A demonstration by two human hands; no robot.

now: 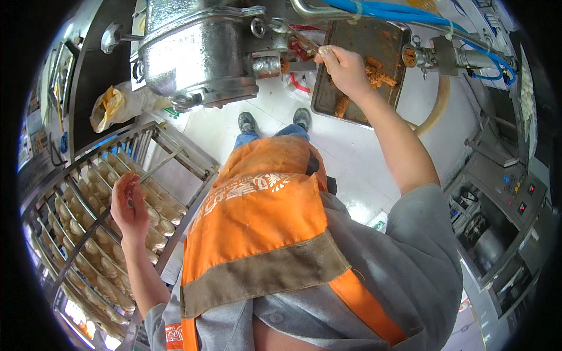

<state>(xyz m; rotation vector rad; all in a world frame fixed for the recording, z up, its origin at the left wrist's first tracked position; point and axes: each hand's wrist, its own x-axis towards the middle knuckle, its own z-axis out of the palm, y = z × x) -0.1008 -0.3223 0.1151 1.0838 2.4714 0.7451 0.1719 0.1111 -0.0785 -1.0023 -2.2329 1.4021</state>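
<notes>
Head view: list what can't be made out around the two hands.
- Right hand: its fingertips pinch something at the steel machine; too small to tell what.
- Metal tray: orange crumbs show, but the hand and forearm cover part of it.
- Left hand: back turned to the camera, so anything in the palm is hidden.
- Rack of pale dough pieces: lower shelves cut off by the fisheye rim.

One head-worn fisheye view looks steeply down the person's front: orange apron [257, 228] close at centre, floor [351, 158] beyond, edges bending toward the dark rim.
</notes>
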